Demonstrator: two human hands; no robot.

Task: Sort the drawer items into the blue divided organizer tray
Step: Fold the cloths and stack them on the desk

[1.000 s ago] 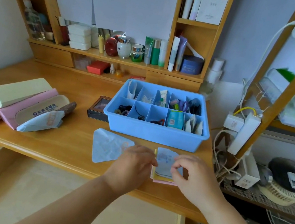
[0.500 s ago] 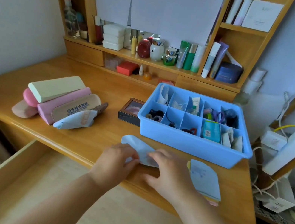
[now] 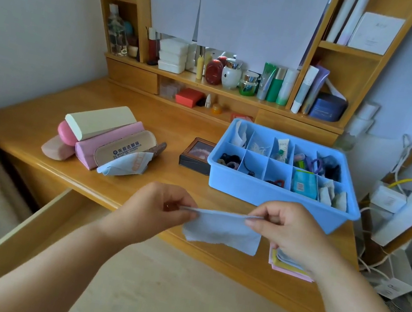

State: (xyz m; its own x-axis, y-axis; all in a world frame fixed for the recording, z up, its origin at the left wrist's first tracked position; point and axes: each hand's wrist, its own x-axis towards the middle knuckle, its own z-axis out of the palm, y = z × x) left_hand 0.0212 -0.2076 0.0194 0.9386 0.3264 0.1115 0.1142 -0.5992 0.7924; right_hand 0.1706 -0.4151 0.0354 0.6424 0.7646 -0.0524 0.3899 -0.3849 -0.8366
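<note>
A light blue cloth (image 3: 224, 232) hangs in the air above the desk's front edge. My left hand (image 3: 159, 211) pinches its upper left corner and my right hand (image 3: 288, 230) pinches its upper right corner, stretching the top edge flat. Behind them stands the blue divided organizer tray (image 3: 269, 196), its compartments holding hair ties, tubes, packets and small items. A stack of folded cloths (image 3: 287, 265) in blue, yellow and pink lies on the desk under my right wrist.
An open wooden drawer (image 3: 174, 296) lies below my arms. Several glasses cases (image 3: 98, 134) and another blue cloth (image 3: 126, 164) sit at the desk's left. A small dark box (image 3: 196, 155) stands left of the tray. Cables and power strips (image 3: 406, 213) hang at the right.
Both hands left the cloth stack, moved left to the loose blue cloth lying on the desk and lifted it, now holding it stretched between them. The camera view swung left.
</note>
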